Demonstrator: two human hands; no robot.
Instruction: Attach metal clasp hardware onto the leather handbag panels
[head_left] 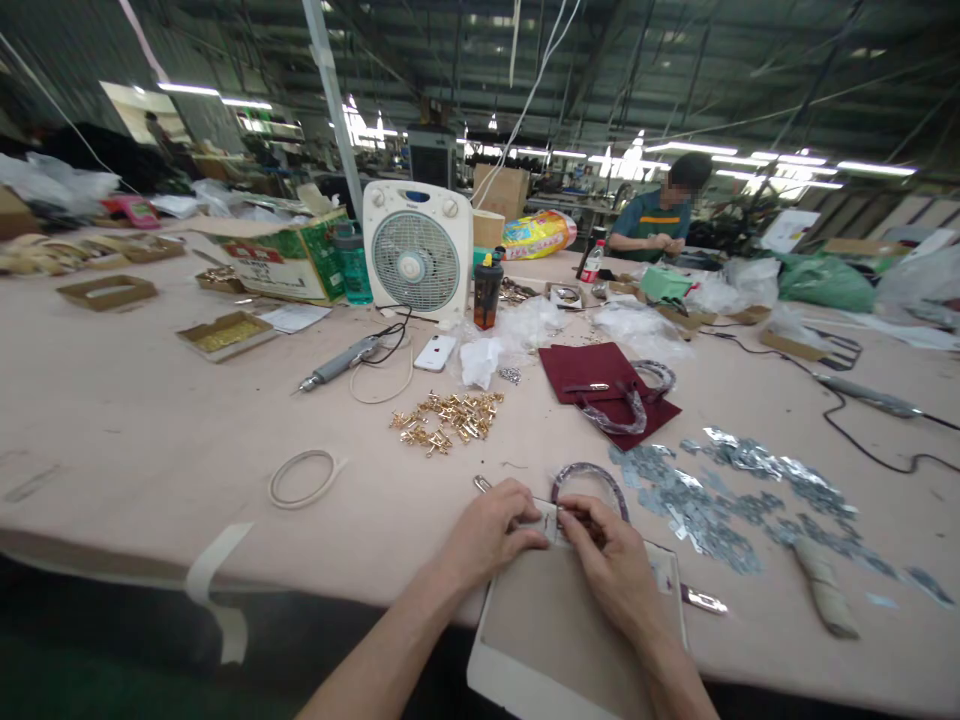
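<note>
A beige bag panel lies at the table's near edge, its lower part reaching over the edge. A purple wrapped handle arches beyond its top, and a shiny metal-tipped strap sticks out at its right. My left hand is closed at the panel's top edge, thumb and fingers pinching around a small pale metal plate. Close beside it, my right hand has its fingers curled and pressed at the same spot. Small gold-brown bits show under those fingers; what they pinch is hidden.
Gold fittings lie heaped ahead. Silver metal plates spread to the right, near a rolled cloth. A maroon bag piece, electric screwdriver, phone, tape roll and fan stand farther back. A co-worker sits opposite.
</note>
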